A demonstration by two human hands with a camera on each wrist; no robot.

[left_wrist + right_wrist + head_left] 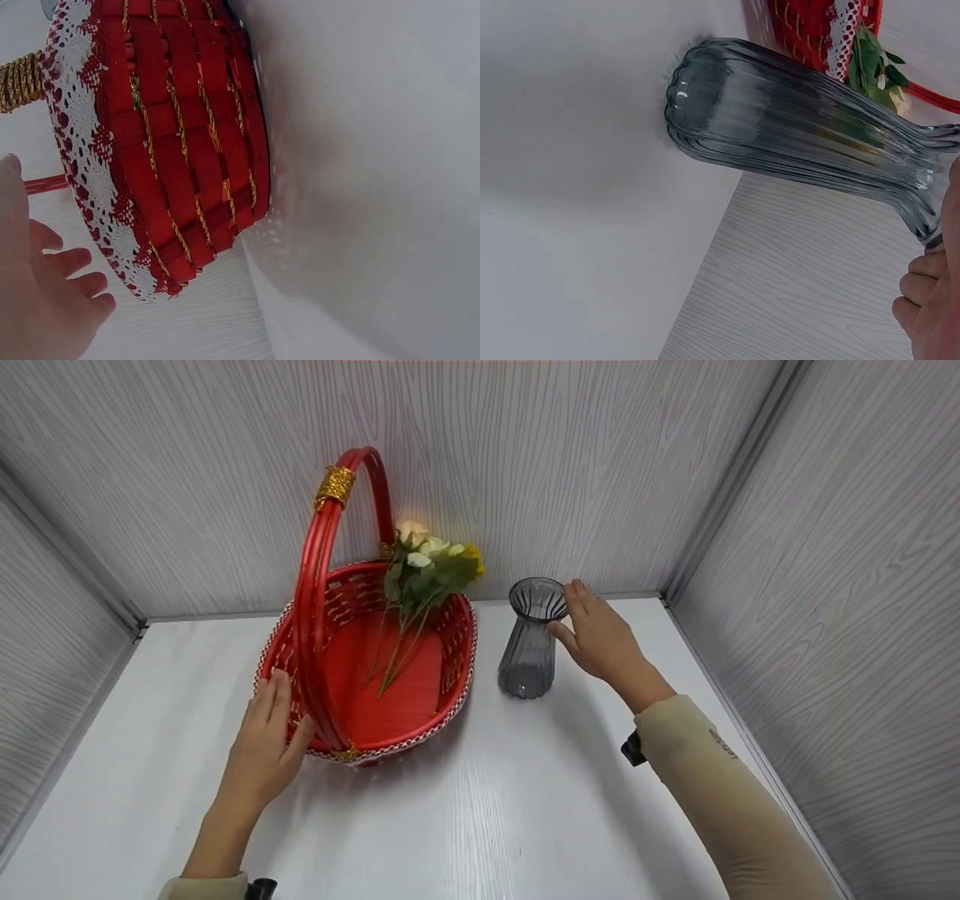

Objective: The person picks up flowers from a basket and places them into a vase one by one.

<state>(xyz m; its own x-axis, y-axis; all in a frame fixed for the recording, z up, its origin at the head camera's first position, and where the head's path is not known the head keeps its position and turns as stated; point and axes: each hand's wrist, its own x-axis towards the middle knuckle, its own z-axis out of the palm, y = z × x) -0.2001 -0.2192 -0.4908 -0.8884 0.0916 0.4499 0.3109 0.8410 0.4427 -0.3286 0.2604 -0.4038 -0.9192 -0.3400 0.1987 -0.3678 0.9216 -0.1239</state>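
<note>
A red woven basket (360, 660) with lace trim stands at left centre, its tall handle (307, 607) arching over it. Several artificial flowers (431, 566) lean inside, blooms over the back right rim and stems down on the basket floor. My left hand (259, 750) is beside the basket's near left rim, fingers extended; the left wrist view shows that hand (45, 300) apart from the woven wall (176, 142). Right of the basket, a grey ribbed glass vase (527, 656) stands upright. My right hand (604, 637) is at its rim, fingers straight, thumb near the neck.
The white tabletop (465, 825) spreads in front of the basket and vase. A grey wood-grain back panel (570, 465) rises close behind both. Side panels (847, 585) stand at the left and right.
</note>
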